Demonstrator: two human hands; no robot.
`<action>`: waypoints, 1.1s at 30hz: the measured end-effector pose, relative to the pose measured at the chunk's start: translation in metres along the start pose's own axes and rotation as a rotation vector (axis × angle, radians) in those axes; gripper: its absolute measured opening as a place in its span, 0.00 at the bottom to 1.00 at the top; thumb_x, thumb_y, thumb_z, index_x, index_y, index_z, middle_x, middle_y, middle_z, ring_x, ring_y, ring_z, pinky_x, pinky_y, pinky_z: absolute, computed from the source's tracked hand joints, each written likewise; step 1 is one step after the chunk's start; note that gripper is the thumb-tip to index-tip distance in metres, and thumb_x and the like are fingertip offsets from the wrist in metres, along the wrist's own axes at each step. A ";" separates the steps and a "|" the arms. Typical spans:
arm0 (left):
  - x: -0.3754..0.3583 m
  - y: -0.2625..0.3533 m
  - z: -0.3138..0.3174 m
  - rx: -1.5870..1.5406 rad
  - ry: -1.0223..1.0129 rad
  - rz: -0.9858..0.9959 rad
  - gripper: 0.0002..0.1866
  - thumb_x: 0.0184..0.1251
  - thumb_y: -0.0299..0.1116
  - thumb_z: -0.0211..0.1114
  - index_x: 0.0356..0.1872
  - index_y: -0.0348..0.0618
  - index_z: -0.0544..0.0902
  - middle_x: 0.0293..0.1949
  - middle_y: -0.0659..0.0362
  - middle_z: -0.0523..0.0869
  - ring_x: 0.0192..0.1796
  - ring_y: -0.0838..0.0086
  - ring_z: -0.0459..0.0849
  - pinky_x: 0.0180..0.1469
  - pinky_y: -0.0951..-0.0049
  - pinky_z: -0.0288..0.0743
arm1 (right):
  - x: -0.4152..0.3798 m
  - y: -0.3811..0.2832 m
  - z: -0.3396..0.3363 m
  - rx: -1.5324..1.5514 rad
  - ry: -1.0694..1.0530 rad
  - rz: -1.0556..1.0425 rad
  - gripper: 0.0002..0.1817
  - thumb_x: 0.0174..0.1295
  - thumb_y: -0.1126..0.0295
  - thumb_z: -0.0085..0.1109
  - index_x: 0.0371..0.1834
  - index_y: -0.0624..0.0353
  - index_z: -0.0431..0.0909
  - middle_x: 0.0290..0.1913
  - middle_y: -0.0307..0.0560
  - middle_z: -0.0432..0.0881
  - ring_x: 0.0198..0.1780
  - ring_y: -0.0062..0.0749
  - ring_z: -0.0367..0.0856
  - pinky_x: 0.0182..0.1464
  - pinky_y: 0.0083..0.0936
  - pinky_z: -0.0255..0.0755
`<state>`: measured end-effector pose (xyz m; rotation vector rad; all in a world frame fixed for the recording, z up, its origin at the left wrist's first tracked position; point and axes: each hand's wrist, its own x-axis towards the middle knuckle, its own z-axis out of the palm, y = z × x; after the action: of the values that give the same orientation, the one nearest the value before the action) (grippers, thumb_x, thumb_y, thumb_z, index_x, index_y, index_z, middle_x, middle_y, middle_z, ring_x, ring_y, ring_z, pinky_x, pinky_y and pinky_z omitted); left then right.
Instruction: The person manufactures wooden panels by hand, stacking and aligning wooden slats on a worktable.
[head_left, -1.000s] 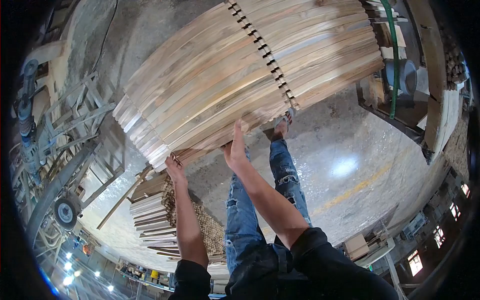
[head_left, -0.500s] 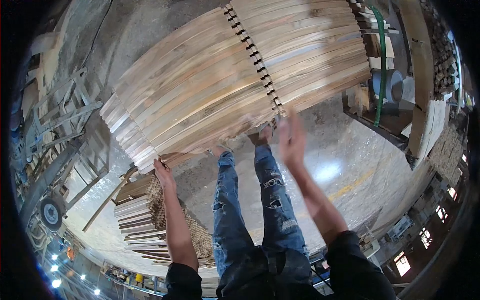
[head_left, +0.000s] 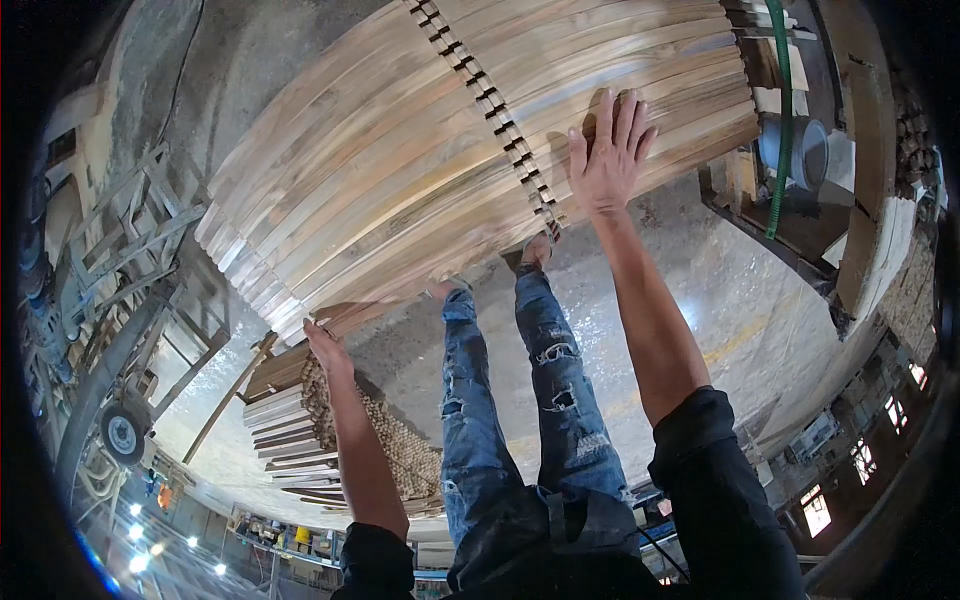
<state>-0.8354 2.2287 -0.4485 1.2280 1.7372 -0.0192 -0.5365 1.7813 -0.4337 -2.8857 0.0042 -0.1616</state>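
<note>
Long pale wooden strips [head_left: 370,190] lie side by side in a wide layer in front of me. A dark-notched seam [head_left: 485,100] runs across them. My right hand [head_left: 608,165] is over the strips right of the seam, fingers spread and palm down, overlapping those nearest me. At the near left corner of the layer is my left hand [head_left: 328,348]. Its fingers are stretched out, with the tips right at the strip ends, and nothing shows in its grasp.
A stack of cut wood strips [head_left: 295,430] stands on the floor below my left arm. Left of it is a metal frame cart with a wheel [head_left: 123,434]. A green hose [head_left: 783,140] and a grey bucket [head_left: 808,155] are at the right. My feet stand close to the layer's near edge.
My right hand has moved forward and right, from the near edge to over the strips, with its fingers spreading. My left hand has loosened at the corner. The view has shifted slightly.
</note>
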 end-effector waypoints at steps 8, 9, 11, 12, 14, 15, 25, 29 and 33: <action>-0.025 0.014 0.019 -0.167 -0.042 -0.024 0.35 0.70 0.59 0.44 0.71 0.48 0.56 0.71 0.56 0.60 0.69 0.65 0.61 0.68 0.54 0.52 | 0.003 -0.002 -0.004 -0.022 -0.038 0.021 0.37 0.66 0.43 0.37 0.73 0.53 0.52 0.74 0.60 0.48 0.75 0.58 0.42 0.71 0.60 0.32; -0.024 0.014 0.019 -0.165 -0.041 -0.023 0.35 0.70 0.59 0.44 0.71 0.48 0.56 0.71 0.56 0.60 0.69 0.65 0.61 0.68 0.54 0.52 | 0.003 -0.002 -0.004 -0.020 -0.044 0.025 0.37 0.66 0.43 0.37 0.73 0.52 0.52 0.74 0.60 0.47 0.75 0.58 0.41 0.71 0.60 0.32; -0.023 0.014 0.016 -0.212 -0.114 -0.041 0.38 0.68 0.61 0.45 0.71 0.45 0.55 0.71 0.56 0.59 0.69 0.63 0.61 0.68 0.54 0.50 | 0.004 -0.002 -0.003 -0.024 -0.045 0.027 0.37 0.66 0.43 0.37 0.74 0.52 0.52 0.74 0.59 0.47 0.75 0.58 0.41 0.71 0.60 0.32; -0.016 0.010 0.013 -0.210 -0.114 -0.043 0.38 0.68 0.61 0.45 0.71 0.45 0.55 0.71 0.56 0.59 0.69 0.63 0.61 0.68 0.54 0.50 | 0.003 -0.001 -0.002 -0.031 -0.045 0.026 0.37 0.66 0.43 0.37 0.74 0.52 0.52 0.75 0.59 0.47 0.75 0.58 0.41 0.71 0.59 0.32; 0.001 0.002 0.005 -0.161 -0.110 -0.052 0.39 0.68 0.62 0.45 0.72 0.48 0.53 0.72 0.57 0.56 0.71 0.61 0.57 0.70 0.52 0.46 | 0.003 -0.001 -0.003 -0.029 -0.048 0.029 0.37 0.66 0.43 0.37 0.74 0.52 0.52 0.75 0.59 0.47 0.75 0.58 0.40 0.71 0.59 0.31; -0.009 0.006 0.009 -0.160 -0.108 -0.051 0.39 0.68 0.62 0.45 0.72 0.48 0.53 0.72 0.57 0.56 0.71 0.61 0.57 0.70 0.52 0.46 | 0.003 -0.002 -0.003 -0.025 -0.049 0.031 0.37 0.66 0.44 0.37 0.74 0.52 0.52 0.75 0.59 0.47 0.75 0.58 0.40 0.71 0.59 0.31; -0.034 0.021 0.022 -0.037 -0.053 0.061 0.40 0.68 0.64 0.43 0.74 0.52 0.50 0.74 0.58 0.52 0.73 0.61 0.54 0.71 0.47 0.41 | 0.003 -0.002 -0.004 -0.009 -0.059 0.034 0.37 0.65 0.44 0.39 0.74 0.51 0.52 0.74 0.60 0.46 0.75 0.58 0.40 0.72 0.58 0.30; -0.034 0.025 0.019 -0.053 -0.139 0.019 0.42 0.68 0.65 0.43 0.74 0.48 0.49 0.74 0.55 0.51 0.72 0.59 0.56 0.70 0.46 0.45 | 0.004 -0.002 -0.004 -0.015 -0.061 0.034 0.36 0.66 0.45 0.38 0.74 0.51 0.52 0.75 0.60 0.45 0.75 0.59 0.40 0.72 0.58 0.30; -0.033 0.022 0.022 0.016 -0.025 0.077 0.43 0.67 0.66 0.43 0.73 0.45 0.49 0.72 0.53 0.55 0.71 0.59 0.58 0.68 0.45 0.52 | 0.002 -0.003 -0.003 -0.012 -0.048 0.032 0.36 0.66 0.45 0.38 0.73 0.51 0.52 0.74 0.60 0.46 0.75 0.59 0.40 0.72 0.59 0.31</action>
<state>-0.8035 2.2046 -0.4264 1.3004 1.6699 -0.0022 -0.5350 1.7832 -0.4301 -2.8985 0.0425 -0.0864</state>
